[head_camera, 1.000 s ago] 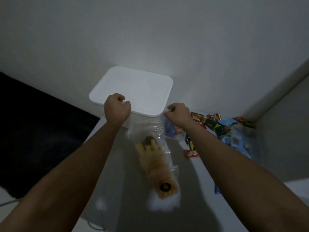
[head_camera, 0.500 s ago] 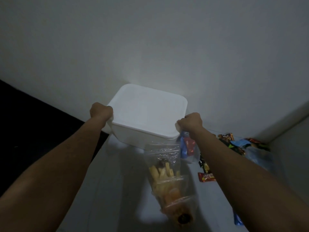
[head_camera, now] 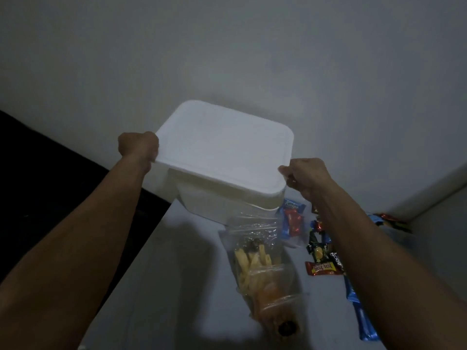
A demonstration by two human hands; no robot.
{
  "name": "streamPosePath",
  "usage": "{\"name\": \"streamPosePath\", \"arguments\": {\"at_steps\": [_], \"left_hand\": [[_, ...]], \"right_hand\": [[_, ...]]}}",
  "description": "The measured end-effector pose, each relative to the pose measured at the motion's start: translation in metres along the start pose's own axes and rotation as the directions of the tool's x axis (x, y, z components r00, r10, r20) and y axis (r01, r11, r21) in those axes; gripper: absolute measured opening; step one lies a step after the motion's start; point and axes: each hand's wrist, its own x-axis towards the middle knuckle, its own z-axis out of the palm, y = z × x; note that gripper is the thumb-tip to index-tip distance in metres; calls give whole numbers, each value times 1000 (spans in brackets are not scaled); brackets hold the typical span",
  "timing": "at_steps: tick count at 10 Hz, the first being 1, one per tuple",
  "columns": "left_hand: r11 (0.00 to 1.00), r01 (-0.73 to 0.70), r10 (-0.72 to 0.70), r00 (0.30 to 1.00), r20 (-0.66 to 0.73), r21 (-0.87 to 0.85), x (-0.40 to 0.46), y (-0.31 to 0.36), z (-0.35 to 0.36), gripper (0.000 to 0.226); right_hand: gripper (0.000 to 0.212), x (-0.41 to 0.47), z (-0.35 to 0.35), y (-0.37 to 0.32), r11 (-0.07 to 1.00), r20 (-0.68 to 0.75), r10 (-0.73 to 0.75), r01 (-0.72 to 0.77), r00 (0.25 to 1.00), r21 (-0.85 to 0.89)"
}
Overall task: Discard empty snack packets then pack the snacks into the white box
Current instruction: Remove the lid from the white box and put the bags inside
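Both hands held the lidded white box [head_camera: 225, 157]: left hand [head_camera: 138, 147] curled on its left rim, right hand [head_camera: 307, 176] fingers pinched at the right corner. It looked rigid, light and smooth, best gripped under the lid lip on opposite sides.

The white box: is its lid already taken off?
No, the lid covers the white box from above, and the left hand and right hand grip its opposite edges.

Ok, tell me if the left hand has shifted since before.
Yes: the left hand went from the near edge of the white box to its left edge.
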Motion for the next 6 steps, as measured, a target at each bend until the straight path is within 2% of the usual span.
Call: {"name": "streamPosePath", "arguments": {"at_steps": [1,2,3,4,6], "left_hand": [[992,-62,57,997,47,109,2,-22,-27,47],[991,-22,17,999,37,130,-1,-51,-56,54],[993,72,-68,996,-50,98,-13,-92,-84,67],[961,90,-62,992,-112,263,-23,-134,-112,71],[881,133,-150,989,3,453,-20,-233,-151,65]], "right_hand": [[22,-26,1,5,993,206,8,16,979,-114],[45,-59,14,18,966,330,12,74,944,-248],[47,-93,37,37,947,380,13,110,925,-301],[33,-125,64,60,911,422,10,165,907,-377],[17,-151,111,134,828,444,199,93,874,-553]]}}
